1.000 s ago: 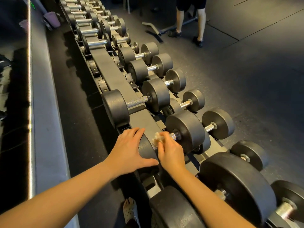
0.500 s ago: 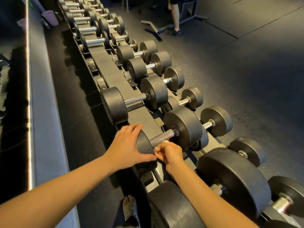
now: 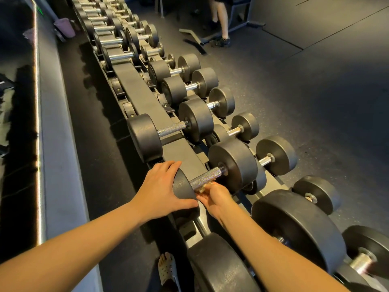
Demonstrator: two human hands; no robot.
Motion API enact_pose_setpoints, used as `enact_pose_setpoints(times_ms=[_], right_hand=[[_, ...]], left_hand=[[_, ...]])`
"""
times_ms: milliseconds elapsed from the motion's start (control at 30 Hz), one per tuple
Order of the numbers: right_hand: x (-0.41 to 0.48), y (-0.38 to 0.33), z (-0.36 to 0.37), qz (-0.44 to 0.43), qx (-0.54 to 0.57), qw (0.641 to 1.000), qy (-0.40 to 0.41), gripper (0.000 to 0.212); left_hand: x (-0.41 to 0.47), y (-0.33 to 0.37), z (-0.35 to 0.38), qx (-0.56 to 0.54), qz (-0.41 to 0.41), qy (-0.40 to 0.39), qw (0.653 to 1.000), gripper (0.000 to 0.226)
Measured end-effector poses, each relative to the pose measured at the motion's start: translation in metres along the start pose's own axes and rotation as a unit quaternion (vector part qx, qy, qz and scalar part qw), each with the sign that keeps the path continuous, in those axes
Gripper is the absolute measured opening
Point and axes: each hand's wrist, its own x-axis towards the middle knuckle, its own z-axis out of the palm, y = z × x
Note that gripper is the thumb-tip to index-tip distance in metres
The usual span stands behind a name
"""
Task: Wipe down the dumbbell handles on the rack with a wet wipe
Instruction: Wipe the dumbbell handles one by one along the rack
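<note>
We brace the dumbbell (image 3: pixel 232 163) with the left hand (image 3: pixel 160 186), whose fingers lie fairly straight over the near head (image 3: pixel 182 186), thumb along its lower rim. The right hand (image 3: pixel 214 197) pinches the wet wipe (image 3: pixel 203 187) against the underside of the knurled handle (image 3: pixel 207 175), close to the near head. The dumbbell sits in its cradle on the rack (image 3: pixel 145 98). The top of the handle shows bare, so we judge that the wipe covers only part of the circumference. To do this step well, we wrap the wipe round the handle, twist, and draw it along the full length to the opposite end. The knurling probably traps grime and may shred a thin wipe, so we apply firm, even pressure
</note>
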Motion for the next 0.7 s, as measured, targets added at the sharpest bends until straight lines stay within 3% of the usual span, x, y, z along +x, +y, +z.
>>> enact_pose_setpoints(times_ms=[200,333,500,700], right_hand=[[-0.012,0.002,0.004,0.016,-0.192,0.981,-0.01,0.022],[-0.02,0.008,0.006,0.017,-0.236,0.972,-0.016,0.025],[-0.017,0.018,0.004,0.045,-0.177,0.982,0.037,0.014],[-0.005,0.002,0.016,0.023,0.02,0.997,0.067,0.03]], left_hand=[[0.001,-0.001,0.001,0.0,0.005,0.003,1.0,0.129],[0.0,0.0,0.001,-0.001,0.004,0.005,1.0,0.128],[0.002,-0.001,0.0,0.002,0.003,0.003,1.0,0.129],[0.0,-0.001,0.0,-0.002,0.01,0.011,1.0,0.13]])
